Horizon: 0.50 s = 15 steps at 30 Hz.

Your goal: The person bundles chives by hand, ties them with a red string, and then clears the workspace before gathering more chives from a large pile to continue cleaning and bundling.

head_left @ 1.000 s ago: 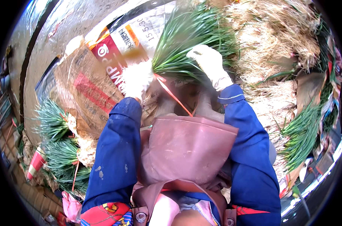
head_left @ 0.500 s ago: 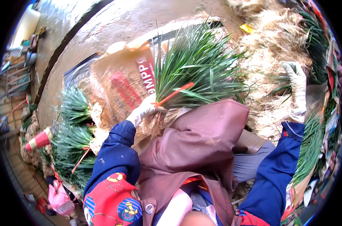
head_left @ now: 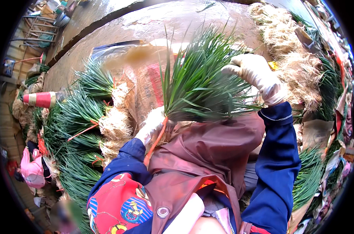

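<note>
A thick bundle of grass-like green plants [head_left: 204, 82] leans over my lap, its leaves fanned up and to the right. My left hand [head_left: 153, 121], in a pale glove, is closed around the bundle's lower end near its roots. An orange tie strip [head_left: 156, 140] hangs from there towards my apron. At the right side of the leaves my right hand [head_left: 257, 76], gloved too, has its fingers bent inward. Whatever those fingers hold, if anything, is hidden from view.
Tied green bundles with pale roots [head_left: 114, 126] lie stacked at the left, beside a red-and-white cone [head_left: 39, 99]. A printed sack [head_left: 140, 74] lies in front of me. More rooty bundles [head_left: 298, 74] are heaped at the right. A pink bag [head_left: 32, 168] sits far left.
My right hand has come left from the root heap to the leaves of the held bundle. My left hand keeps its hold, and the orange strip now hangs downward. The whole view has shifted.
</note>
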{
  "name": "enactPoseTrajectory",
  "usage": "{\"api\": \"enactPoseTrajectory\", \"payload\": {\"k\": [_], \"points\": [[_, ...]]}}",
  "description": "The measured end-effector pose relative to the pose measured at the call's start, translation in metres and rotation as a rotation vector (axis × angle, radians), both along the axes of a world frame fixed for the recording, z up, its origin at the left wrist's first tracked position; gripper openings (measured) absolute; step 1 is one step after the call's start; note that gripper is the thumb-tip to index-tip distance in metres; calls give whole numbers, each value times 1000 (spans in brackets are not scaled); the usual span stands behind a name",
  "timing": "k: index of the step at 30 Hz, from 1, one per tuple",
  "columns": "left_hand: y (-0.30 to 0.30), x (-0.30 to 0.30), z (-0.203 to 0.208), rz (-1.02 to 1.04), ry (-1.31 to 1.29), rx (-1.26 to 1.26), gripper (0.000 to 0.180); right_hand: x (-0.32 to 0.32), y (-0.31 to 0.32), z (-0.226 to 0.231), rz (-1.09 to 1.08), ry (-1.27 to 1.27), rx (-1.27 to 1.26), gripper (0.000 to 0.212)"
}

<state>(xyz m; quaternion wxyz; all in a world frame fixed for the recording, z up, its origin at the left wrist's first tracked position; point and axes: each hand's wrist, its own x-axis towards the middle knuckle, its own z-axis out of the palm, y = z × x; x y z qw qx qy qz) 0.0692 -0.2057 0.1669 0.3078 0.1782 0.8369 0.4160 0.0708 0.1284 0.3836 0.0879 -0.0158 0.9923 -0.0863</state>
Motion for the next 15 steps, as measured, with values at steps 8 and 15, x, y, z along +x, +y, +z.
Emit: {"api": "enactPoseTrajectory", "payload": {"k": [8,15], "points": [[-36,14,-25,46,21,60,48,0,-43,-50,-29,89,-1033,18],[-60,17,-61,11,44,24,41,17,45,-48,-450,510,-1320,21]]}}
